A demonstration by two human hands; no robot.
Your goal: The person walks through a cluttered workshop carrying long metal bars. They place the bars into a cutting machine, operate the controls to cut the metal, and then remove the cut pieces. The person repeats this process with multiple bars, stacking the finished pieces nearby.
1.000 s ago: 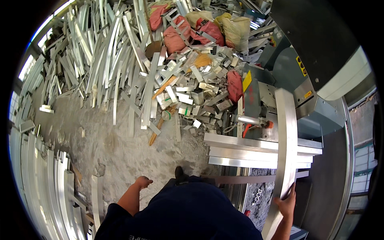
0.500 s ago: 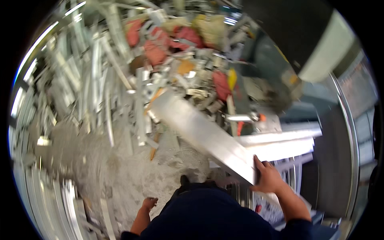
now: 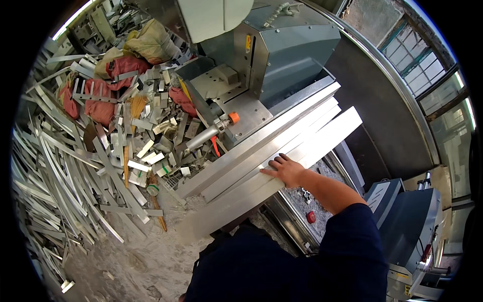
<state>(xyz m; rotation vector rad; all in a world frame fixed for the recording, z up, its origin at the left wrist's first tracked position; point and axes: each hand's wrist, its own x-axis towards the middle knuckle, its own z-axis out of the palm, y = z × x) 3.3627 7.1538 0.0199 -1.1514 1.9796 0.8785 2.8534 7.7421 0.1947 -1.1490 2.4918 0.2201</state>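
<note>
My right hand (image 3: 287,170) lies on top of the nearest long silver metal profile (image 3: 332,137), its fingers spread across the surface. This flat-sided bar slants from lower left to upper right. Beside it, on the far side, lie more long metal bars (image 3: 261,146), roughly parallel, along the front of a grey-green machine (image 3: 297,60). A metal cylinder with an orange knob (image 3: 233,118) stands out over the machine's plate. My left hand is out of view.
Many thin metal strips (image 3: 65,156) are heaped at the left. Short offcuts (image 3: 156,131) and red sacks (image 3: 100,103) lie beyond. Under my right arm is a chip-covered bed with a small red object (image 3: 311,217). Another grey-green machine (image 3: 407,226) stands at lower right.
My view has turned to the right. The profile my right hand held by its end, swung out diagonally, now lies alongside the other bars. The hand rests farther along it. My left hand has left view.
</note>
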